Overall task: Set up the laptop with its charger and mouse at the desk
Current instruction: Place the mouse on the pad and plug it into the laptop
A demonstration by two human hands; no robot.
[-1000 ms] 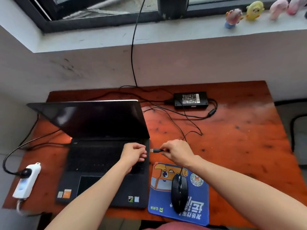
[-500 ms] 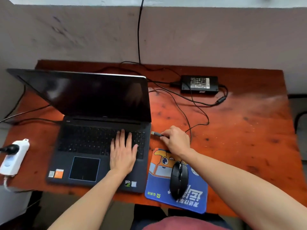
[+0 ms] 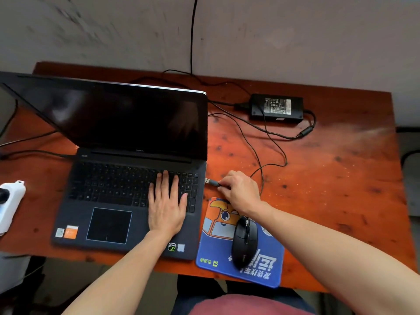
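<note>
A dark laptop [image 3: 109, 226] stands open on the wooden desk [image 3: 341, 178], its screen black. My left hand [image 3: 167, 205] lies flat with straight fingers on the right part of the keyboard. My right hand [image 3: 241, 192] pinches the mouse's USB plug [image 3: 211, 181], whose metal tip is right at the laptop's right edge. The black mouse [image 3: 244, 242] sits on a blue cartoon mouse pad [image 3: 213, 253] to the right of the laptop. The black charger brick [image 3: 276, 108] lies at the back, its cables looping over the desk.
A white power strip [image 3: 10, 205] with a black plug in it sits at the desk's left edge. A black cable [image 3: 193, 35] runs up the wall behind the desk. Thin cables [image 3: 261, 144] cross the desk between charger and mouse.
The camera tilted down, so the window sill left the view. My left hand went from curled at the keyboard's edge to flat on the keys. My right hand brought the USB plug closer to the laptop's side.
</note>
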